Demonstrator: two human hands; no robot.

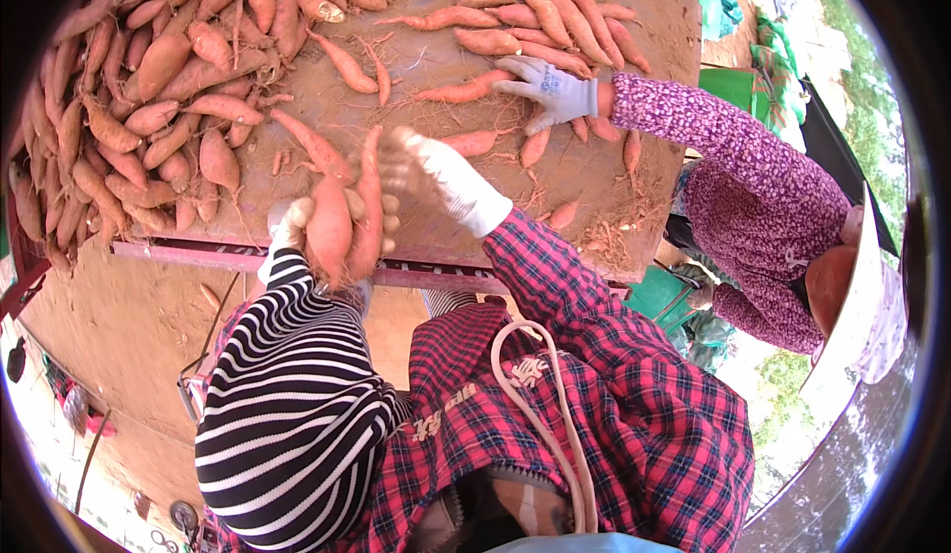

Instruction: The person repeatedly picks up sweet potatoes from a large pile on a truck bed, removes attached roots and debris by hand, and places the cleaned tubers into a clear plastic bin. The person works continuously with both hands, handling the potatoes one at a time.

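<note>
My left hand (338, 226), in a pale knit glove dirty at the fingers, grips at least two sweet potatoes, a plump one (329, 230) and a long slender one (368, 204), above the near edge of the table. Just right of them is my right hand (446, 174) in a white glove; motion blurs its fingers, so whether they hold anything cannot be told. Beyond my left hand a tapered sweet potato (312, 141) lies on the soil-covered table (327, 107). Another sweet potato (472, 142) lies behind my right hand, partly hidden.
A large heap of sweet potatoes (163, 63) covers the table's left side. More sweet potatoes (565, 18) lie at the far right, where a co-worker's grey-gloved hand (553, 89) reaches in. Root scraps (605, 245) litter the near right. A metal rail (438, 278) edges the table.
</note>
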